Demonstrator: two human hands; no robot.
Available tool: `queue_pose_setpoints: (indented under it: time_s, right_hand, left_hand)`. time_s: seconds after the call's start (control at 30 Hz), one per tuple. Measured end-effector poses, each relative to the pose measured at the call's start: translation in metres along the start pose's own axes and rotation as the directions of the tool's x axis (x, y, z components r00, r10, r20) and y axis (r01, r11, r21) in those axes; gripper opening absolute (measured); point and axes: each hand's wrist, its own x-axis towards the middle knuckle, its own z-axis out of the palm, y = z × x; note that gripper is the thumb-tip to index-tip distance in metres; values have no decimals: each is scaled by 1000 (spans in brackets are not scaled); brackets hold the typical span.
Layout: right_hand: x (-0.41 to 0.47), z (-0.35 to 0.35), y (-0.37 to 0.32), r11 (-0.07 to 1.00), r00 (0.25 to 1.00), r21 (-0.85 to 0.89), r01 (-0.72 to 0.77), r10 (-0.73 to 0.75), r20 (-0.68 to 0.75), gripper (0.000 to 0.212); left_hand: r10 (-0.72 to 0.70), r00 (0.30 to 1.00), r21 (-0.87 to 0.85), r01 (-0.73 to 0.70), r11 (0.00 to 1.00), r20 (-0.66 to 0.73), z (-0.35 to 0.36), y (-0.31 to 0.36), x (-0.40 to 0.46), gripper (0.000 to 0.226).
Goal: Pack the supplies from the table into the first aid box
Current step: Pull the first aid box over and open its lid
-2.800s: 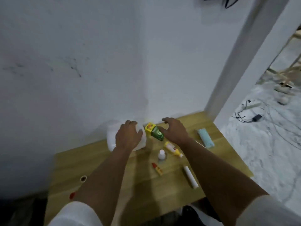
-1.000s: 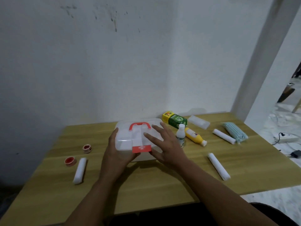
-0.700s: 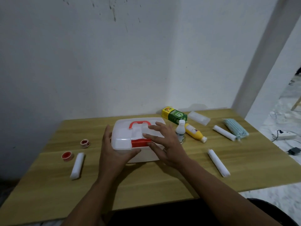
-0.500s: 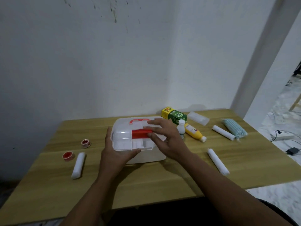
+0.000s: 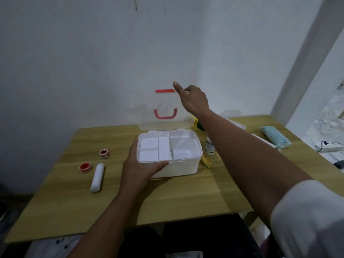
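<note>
The white first aid box (image 5: 186, 169) sits mid-table with its clear lid (image 5: 165, 121) swung up and standing upright toward the wall. Its white divider tray (image 5: 163, 148) holds nothing. My left hand (image 5: 137, 168) grips the box's front left corner. My right hand (image 5: 193, 99) is raised at the lid's top edge beside the red latch (image 5: 165, 90), with its index finger stretched out along the edge. Left of the box lie two red tape rolls (image 5: 104, 154) (image 5: 86, 167) and a white gauze roll (image 5: 97, 177). A small white bottle (image 5: 210, 148) and a yellow tube (image 5: 206, 161) lie at its right side.
A pack of blue face masks (image 5: 275, 137) and a white roll (image 5: 262, 140) lie at the table's far right, partly behind my right arm. A green and yellow carton (image 5: 199, 125) peeks out behind the box. The wall is close behind. A power strip (image 5: 333, 147) lies on the floor.
The lid, shut half a second ago, now stands fully raised. My right hand rose with it from the latch. My left hand stayed on the box's front left corner.
</note>
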Motion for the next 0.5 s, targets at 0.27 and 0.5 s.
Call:
queue_pose_setpoints:
  time_s: [0.27,0.5]
  right_hand:
    - [-3,17,21,972,978,174,-159,131,162,93]
    - [-11,22,25,938,925,186,-294,229,305,96]
  left_hand:
    - [2,1000,-24,-1,1000,14,0,2,-1,115]
    - [6,1000,-22,-6,1000,6,-1,3,-2,114]
